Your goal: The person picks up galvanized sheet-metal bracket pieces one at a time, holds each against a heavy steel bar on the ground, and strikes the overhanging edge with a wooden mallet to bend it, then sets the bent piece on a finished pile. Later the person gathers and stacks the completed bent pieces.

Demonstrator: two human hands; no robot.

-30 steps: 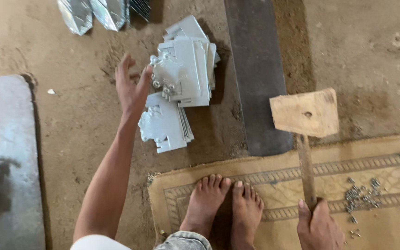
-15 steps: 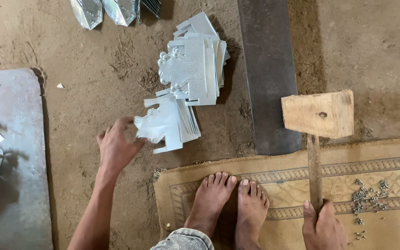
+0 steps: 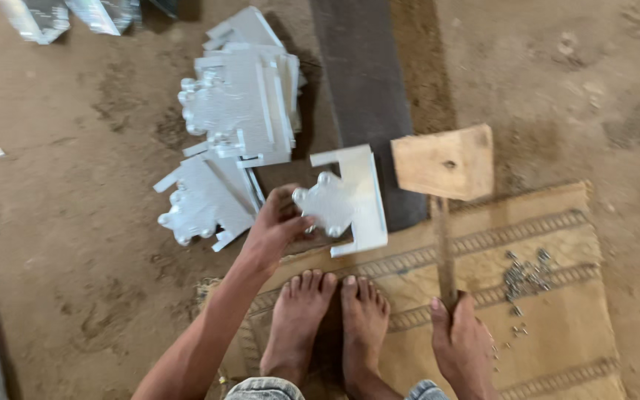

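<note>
My left hand (image 3: pixel 275 233) grips the white metal bracket (image 3: pixel 346 198) over the dark steel bar (image 3: pixel 364 104); my right hand (image 3: pixel 462 337) is clenched on the wooden mallet (image 3: pixel 443 161). A crooked swing could crush my fingers or my bare feet (image 3: pixel 331 326) just below

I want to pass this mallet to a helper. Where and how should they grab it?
Grip the mallet by its bare handle, coming from the side. The right hand holds only the lower end, and the wide block head is likely too bulky to close a hand around.
</note>
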